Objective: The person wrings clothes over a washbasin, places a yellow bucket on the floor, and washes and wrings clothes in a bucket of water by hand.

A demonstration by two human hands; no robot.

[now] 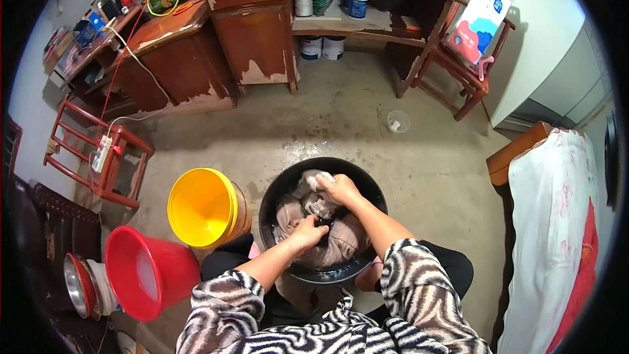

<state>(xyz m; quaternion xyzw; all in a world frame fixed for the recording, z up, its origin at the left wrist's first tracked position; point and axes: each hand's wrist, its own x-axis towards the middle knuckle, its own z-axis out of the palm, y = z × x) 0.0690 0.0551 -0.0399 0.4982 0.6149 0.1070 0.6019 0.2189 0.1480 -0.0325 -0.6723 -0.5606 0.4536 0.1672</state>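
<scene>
While facing one peeling wooden desk [254,39], with one red-brown chair [124,151] at left and another at right, leans over one black basin [267,206]. Has one red bucket [177,269] and one yellow bucket [200,206] at left. Inside the basin, pinches bunched wet cloth [344,239] in a closed right hand [341,190] and touches it with a half-curled left hand [308,231], partly hiding it.

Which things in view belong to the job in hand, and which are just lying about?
In the job:
- black basin
- wet-looking cloth inside it, gripped by the right hand; left hand down among it

Lying about:
- yellow bucket and red bucket, close by, untouched; their role is unclear
- clear cup on the floor
- power strip
</scene>
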